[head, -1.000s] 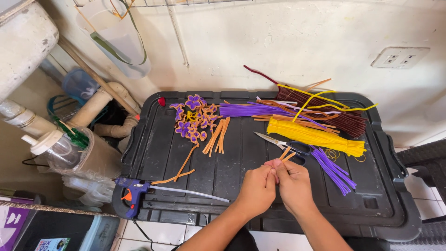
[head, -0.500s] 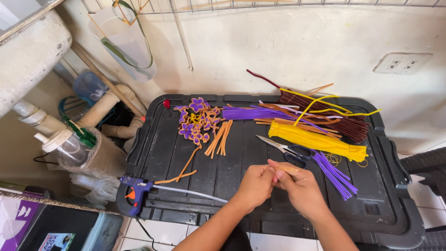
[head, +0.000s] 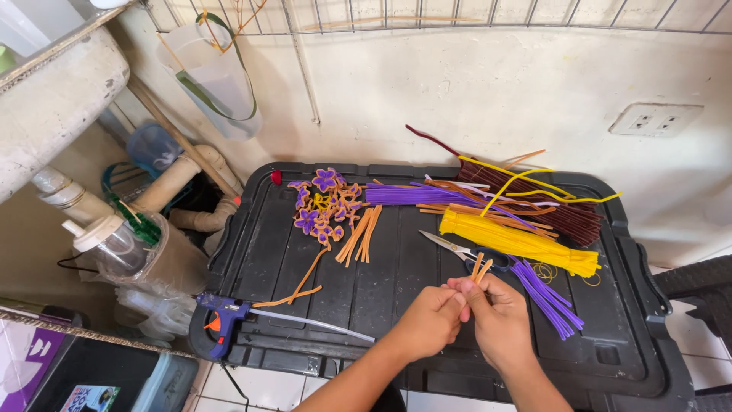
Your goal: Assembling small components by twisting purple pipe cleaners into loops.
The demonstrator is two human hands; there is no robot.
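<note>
A: What is found beneath the grip?

B: A black bin lid is used as the counter.

A: What lies beyond the grip?

B: A yellow stem bundle is laid just beyond it, with purple stems to its right and scissors directly ahead. A blue glue gun is placed well to its left.

A: State of the grip?

B: The left hand and right hand are pressed together, fingers closed on short orange stems, whose ends are seen upright above the fingertips.
</note>
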